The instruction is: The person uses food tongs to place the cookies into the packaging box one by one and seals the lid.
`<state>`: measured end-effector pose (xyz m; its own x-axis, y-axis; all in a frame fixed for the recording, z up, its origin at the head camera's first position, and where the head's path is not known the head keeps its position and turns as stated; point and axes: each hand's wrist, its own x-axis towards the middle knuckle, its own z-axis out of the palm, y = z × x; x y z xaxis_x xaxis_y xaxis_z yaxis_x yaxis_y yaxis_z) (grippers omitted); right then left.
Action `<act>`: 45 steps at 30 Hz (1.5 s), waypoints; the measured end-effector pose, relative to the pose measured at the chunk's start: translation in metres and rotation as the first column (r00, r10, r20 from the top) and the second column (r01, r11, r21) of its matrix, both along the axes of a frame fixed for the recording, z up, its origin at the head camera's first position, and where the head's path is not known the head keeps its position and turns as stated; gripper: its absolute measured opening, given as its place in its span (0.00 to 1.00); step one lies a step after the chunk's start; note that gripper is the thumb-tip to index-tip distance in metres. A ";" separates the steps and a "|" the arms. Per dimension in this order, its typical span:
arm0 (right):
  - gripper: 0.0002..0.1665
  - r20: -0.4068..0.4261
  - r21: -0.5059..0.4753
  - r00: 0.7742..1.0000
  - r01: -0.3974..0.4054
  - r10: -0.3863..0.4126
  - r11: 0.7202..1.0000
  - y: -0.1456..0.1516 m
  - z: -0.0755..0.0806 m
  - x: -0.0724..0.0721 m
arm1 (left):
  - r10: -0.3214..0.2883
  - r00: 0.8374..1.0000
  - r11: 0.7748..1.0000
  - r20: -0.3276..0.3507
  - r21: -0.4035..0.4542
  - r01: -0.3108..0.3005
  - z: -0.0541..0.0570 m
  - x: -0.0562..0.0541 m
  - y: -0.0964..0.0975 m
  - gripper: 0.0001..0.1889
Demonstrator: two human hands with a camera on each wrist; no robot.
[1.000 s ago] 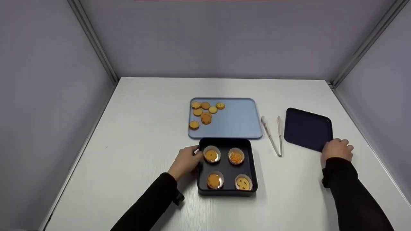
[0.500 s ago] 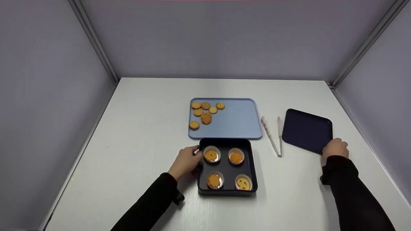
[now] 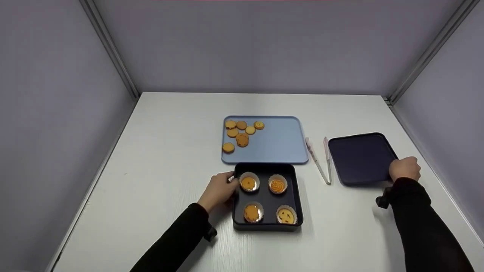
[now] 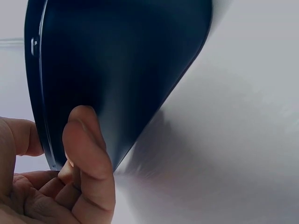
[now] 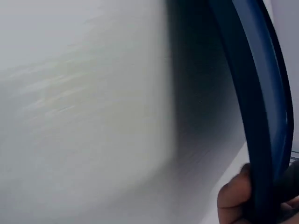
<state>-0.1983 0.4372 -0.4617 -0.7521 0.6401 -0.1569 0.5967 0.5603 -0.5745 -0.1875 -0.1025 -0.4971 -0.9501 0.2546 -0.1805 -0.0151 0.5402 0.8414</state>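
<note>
A dark square box point(image 3: 267, 202) stands on the white table. Inside it sit several cookies in paper cups point(image 3: 278, 184), spaced apart. My left hand point(image 3: 219, 190) grips the box's left wall; the left wrist view shows curled fingers point(image 4: 93, 163) against the outside and the thumb at the rim. Over on the right, my right hand point(image 3: 405, 169) pinches the right edge of a dark blue lid point(image 3: 363, 158). In the right wrist view the lid's edge point(image 5: 261, 102) appears lifted above the table, with a shadow beneath.
Behind the box lies a light blue tray point(image 3: 281, 139) with several cookies point(image 3: 242, 140) on its left part. White tongs point(image 3: 320, 166) lie spread between the tray and the lid. Grey panels point(image 3: 257, 45) enclose the table's back and sides.
My right hand has turned the lid and moved slightly right, and the lid's near edge has risen off the table. The left hand and the box have stayed in place.
</note>
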 end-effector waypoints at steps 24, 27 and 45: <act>0.28 -0.307 -0.450 0.935 0.024 -0.180 0.893 -0.047 0.062 -0.042 | 0.030 0.999 1.000 0.043 0.005 -0.030 0.006 -0.005 -0.004 0.29; 0.25 -0.368 -0.534 0.912 -0.048 -0.181 0.844 -0.062 0.070 -0.049 | 0.066 0.997 0.997 0.039 0.028 -0.067 0.014 -0.007 -0.007 0.32; 0.18 -0.574 -0.620 0.813 -0.510 0.099 0.596 -0.192 0.085 -0.063 | 0.034 0.998 0.897 -0.061 0.442 -0.003 0.081 -0.037 0.021 0.32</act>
